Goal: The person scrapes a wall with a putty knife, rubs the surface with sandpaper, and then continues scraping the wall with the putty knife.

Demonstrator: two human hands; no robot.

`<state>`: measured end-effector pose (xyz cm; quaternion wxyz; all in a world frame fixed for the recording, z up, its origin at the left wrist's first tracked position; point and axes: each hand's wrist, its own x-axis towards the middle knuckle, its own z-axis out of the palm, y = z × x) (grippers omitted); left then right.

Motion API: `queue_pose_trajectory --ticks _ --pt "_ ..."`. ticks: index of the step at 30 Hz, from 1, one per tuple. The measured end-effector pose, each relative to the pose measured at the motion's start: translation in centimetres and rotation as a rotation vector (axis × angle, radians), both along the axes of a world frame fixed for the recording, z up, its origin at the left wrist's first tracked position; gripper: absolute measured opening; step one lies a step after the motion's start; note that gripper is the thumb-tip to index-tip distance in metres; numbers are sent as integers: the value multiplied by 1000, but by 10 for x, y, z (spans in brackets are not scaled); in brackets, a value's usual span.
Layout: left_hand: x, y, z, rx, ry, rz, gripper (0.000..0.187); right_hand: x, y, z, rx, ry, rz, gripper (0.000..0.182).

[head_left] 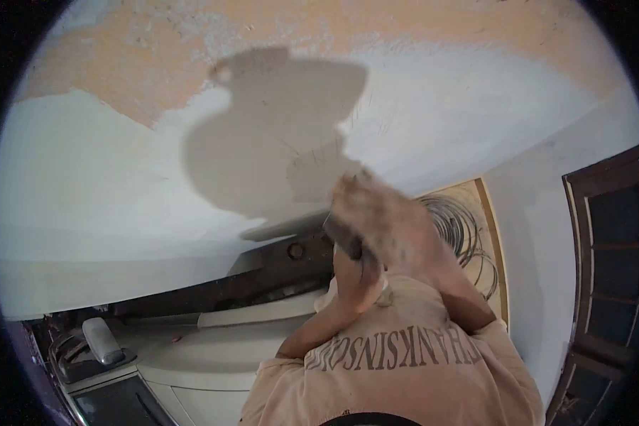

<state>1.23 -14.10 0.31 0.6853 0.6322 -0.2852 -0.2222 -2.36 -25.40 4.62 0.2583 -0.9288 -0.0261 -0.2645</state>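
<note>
Your right hand [380, 216], blurred, grips what looks like a trowel [291, 226] flat against the plastered wall [106, 192], your left hand [358, 273] curled beneath it, grip unclear, wire coil [468, 234] behind, shirt lettering [405, 351] inverted, unreadable.

A dust-coated right hand [387, 224] grips a dark, matt trowel handle [348, 241], its flat blade [284, 227] dull grey against the wall [106, 192]. Around the grip the plaster looks smooth, pale and matt; well above it, bare patches [156, 64] show rough, orange-tan and flaking. Behind the hand, thin wire coils [461, 234] gleam faintly metallic. Below the grip, a soft beige cloth shirt [405, 383] carries dark printed letters. Far right, a door [610, 284] shows dark brown wood.
</note>
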Motion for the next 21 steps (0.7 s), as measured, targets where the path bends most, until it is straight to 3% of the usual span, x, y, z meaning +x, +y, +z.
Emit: queue_pose_trajectory --ticks 3,6,9,11,13,16,17,18,20,21 --pt "-7 3 -23 -74 128 -49 17 1 8 18 212 -159 211 45" --pt "0 -2 -3 -53 70 -6 17 0 -2 5 -120 7 26 46" --pt "-2 2 -9 -124 -74 -19 15 -3 5 20 157 -102 189 46" --pt "-3 1 -5 -67 -37 18 16 -5 10 9 819 23 198 46" --pt "2 -6 -9 -100 -13 -26 16 -3 5 10 839 77 156 46" --pt "-2 3 -19 -142 27 -104 17 -3 1 24 -26 62 28 46" --pt "-3 1 -9 -84 76 -43 19 3 -12 9 150 -88 70 45" --pt "-1 -4 -2 -28 125 17 21 3 -10 9 119 -132 125 44" --pt "2 -2 -13 -124 -80 -82 22 1 7 16 82 -203 225 44" --pt "1 0 -15 -112 -60 -85 23 -2 6 12 132 -149 169 44"
